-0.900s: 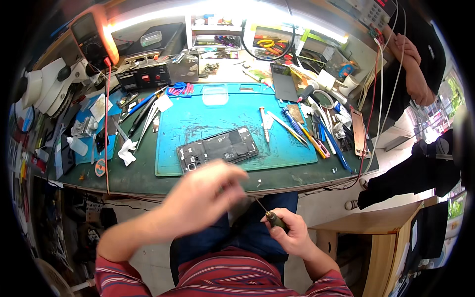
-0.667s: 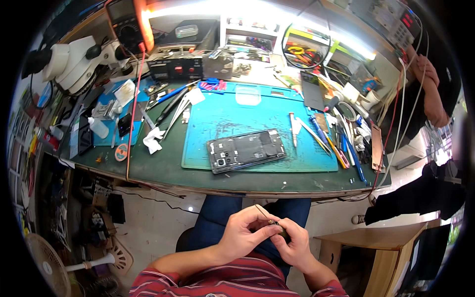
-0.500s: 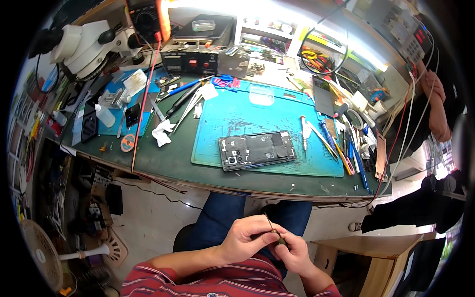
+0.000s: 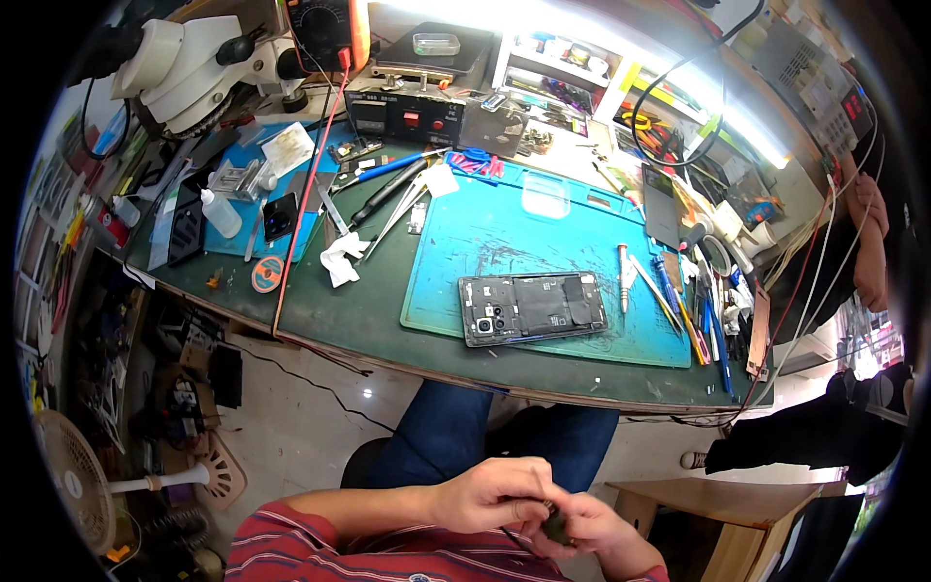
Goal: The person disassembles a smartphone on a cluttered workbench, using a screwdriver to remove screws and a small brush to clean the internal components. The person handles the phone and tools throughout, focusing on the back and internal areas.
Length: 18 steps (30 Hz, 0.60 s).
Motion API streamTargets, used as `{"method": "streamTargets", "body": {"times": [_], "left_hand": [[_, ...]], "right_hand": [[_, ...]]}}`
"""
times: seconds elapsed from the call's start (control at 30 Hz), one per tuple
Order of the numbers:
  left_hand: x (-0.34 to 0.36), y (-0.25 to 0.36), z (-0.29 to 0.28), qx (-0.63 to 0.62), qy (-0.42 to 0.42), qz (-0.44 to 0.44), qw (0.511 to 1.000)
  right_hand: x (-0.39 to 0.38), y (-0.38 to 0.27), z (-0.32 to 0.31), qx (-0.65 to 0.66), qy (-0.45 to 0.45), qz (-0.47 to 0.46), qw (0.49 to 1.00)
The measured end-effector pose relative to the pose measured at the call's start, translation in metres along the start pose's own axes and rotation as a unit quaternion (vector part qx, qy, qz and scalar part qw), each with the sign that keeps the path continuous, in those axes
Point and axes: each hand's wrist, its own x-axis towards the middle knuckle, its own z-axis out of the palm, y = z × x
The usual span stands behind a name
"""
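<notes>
Close in front of my body, over my lap, my two hands meet. My right hand [image 4: 593,526] is closed round a small dark green object [image 4: 556,527], mostly covered by the fingers, so its kind does not show. My left hand [image 4: 485,497] pinches at the near end of it, and what lies between those fingertips is hidden. On the bench beyond, a smartphone with its back cover off [image 4: 533,308] lies on the blue work mat [image 4: 436,291], its camera block toward the left. A slim screwdriver [image 4: 624,279] rests to the right of it.
Tweezers [image 4: 396,223], crumpled white tissue [image 4: 341,260] and a dropper bottle [image 4: 221,213] lie left of the mat. Several pens and tools [image 4: 703,320] crowd its right side. A microscope [image 4: 179,73] stands at the back left. Another person's arm [image 4: 868,233] shows at the right.
My view has shifted, so the bench appears lower and farther right. My hands have drawn a little closer to my body, and the thin rod above my fingers no longer shows there.
</notes>
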Motion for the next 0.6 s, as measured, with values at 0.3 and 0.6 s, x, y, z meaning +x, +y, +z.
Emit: {"method": "streamTargets", "body": {"times": [0.3,0.6], "left_hand": [[0.017,0.065,-0.083,0.656,0.252,0.03,0.711],[0.04,0.065,-0.099,0.7,0.21,-0.06,0.68]], "right_hand": [[-0.004,-0.116,0.025,-0.639,0.374,-0.159,0.653],[0.05,-0.185,0.045,-0.825,0.242,-0.08,0.504]]}}
